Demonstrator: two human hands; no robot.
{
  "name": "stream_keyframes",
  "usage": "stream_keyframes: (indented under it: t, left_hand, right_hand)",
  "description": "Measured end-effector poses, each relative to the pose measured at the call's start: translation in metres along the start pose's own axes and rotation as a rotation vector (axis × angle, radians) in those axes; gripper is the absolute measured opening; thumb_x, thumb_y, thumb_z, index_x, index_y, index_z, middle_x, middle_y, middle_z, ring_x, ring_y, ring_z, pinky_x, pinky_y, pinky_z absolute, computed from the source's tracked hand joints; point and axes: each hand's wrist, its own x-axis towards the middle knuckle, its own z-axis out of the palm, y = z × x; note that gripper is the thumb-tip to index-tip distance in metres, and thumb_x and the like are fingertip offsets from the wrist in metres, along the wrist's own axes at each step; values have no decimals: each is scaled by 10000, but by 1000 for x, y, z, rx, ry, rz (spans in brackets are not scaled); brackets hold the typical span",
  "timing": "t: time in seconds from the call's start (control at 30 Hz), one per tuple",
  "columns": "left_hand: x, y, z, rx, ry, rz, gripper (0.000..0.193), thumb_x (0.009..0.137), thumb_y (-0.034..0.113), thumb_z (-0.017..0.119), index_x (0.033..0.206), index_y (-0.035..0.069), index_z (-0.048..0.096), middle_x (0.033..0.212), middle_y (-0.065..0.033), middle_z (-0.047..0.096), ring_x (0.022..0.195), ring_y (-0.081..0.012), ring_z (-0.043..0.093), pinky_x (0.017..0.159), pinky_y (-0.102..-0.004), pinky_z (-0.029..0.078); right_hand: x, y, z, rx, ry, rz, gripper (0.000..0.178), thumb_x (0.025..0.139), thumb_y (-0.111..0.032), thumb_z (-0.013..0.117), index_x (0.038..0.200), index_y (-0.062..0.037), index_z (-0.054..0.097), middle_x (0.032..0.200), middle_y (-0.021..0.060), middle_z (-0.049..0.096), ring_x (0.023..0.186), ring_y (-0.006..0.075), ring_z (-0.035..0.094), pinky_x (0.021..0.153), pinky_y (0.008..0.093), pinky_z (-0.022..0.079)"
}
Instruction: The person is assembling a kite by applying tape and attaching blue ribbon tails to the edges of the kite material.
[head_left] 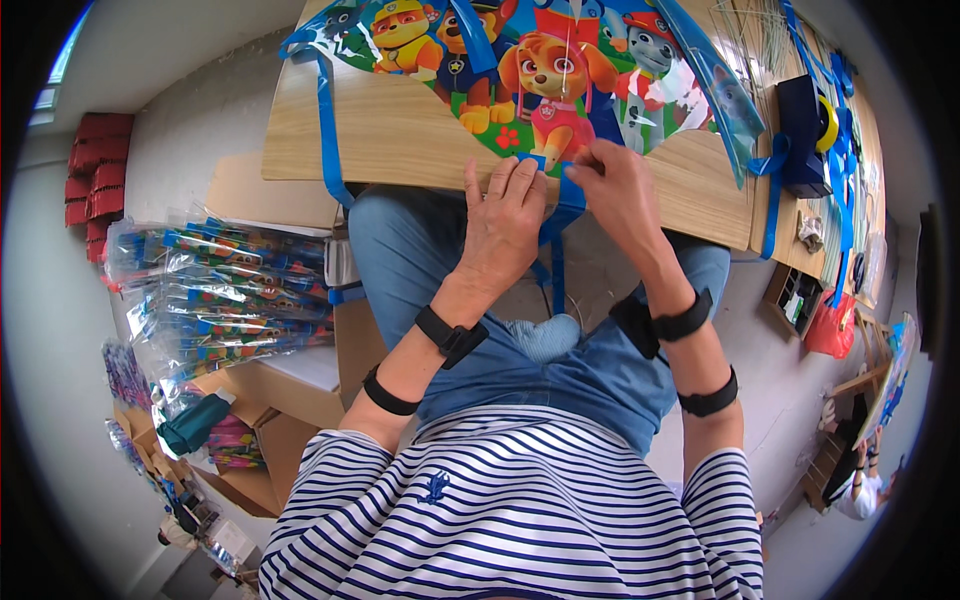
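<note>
A plastic kite (590, 75) printed with cartoon dogs lies on the wooden table (400, 130), its lower tip by the near edge. Blue ribbon (562, 212) runs from that tip over the edge between my hands. My left hand (505, 215) has its fingertips bent down on the blue ribbon at the tip, its thumb hidden. Close on its right, my right hand (622, 190) pinches the ribbon between thumb and forefinger. Another blue strip (328, 130) hangs from the kite's left side, and a loose blue flap (735, 125) lies along its right.
A dark blue tape dispenser (800, 150) with a yellow roll stands on the right, amid blue ribbons. At left, packed kites (230, 290) in clear film are piled above cardboard boxes (285, 390). Red boxes (98, 170) are stacked by the wall. Another person (862, 492) is at far right.
</note>
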Motion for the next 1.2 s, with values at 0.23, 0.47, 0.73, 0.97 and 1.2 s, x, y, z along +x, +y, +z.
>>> stream_keyframes:
  t: [0.23, 0.47, 0.73, 0.97, 1.2]
  left_hand:
    - [0, 2, -2, -63, 10, -23, 499, 713, 123, 763, 1176, 31, 601, 1286, -74, 529, 1234, -265, 484, 1079, -627, 254]
    - [-1, 2, -1, -56, 18, -27, 529, 700, 116, 770, 1192, 30, 597, 1294, -77, 524, 1233, -280, 486, 1074, -638, 259]
    - [-3, 3, 3, -56, 41, -37, 541, 696, 106, 773, 1200, 33, 591, 1287, -81, 521, 1242, -279, 483, 1070, -638, 268]
    - [-3, 4, -1, -71, 29, -40, 538, 695, 104, 771, 1198, 33, 594, 1297, -81, 521, 1254, -276, 476, 1082, -625, 258]
    - [-13, 12, -15, -143, 5, -74, 544, 692, 122, 774, 1195, 5, 605, 1306, -88, 539, 1217, -274, 484, 1103, -576, 245]
  right_hand:
    - [41, 2, 26, -156, -19, -115, 108, 712, -129, 688, 748, -29, 667, 761, 183, 673, 776, 374, 663, 668, 443, 512]
    - [43, -1, 32, -251, -42, -88, 93, 686, -132, 697, 740, -60, 675, 743, 185, 671, 756, 380, 667, 646, 448, 517]
    - [42, -1, 31, -244, -19, -109, 69, 711, -123, 651, 736, -65, 678, 743, 174, 671, 741, 378, 662, 628, 448, 511]
    - [41, -1, 31, -257, -25, -120, 72, 719, -135, 684, 741, -67, 682, 752, 174, 675, 749, 372, 667, 637, 443, 514]
    - [43, -2, 32, -277, -53, -64, 177, 679, -143, 777, 752, -42, 651, 732, 121, 670, 730, 314, 656, 627, 406, 479]
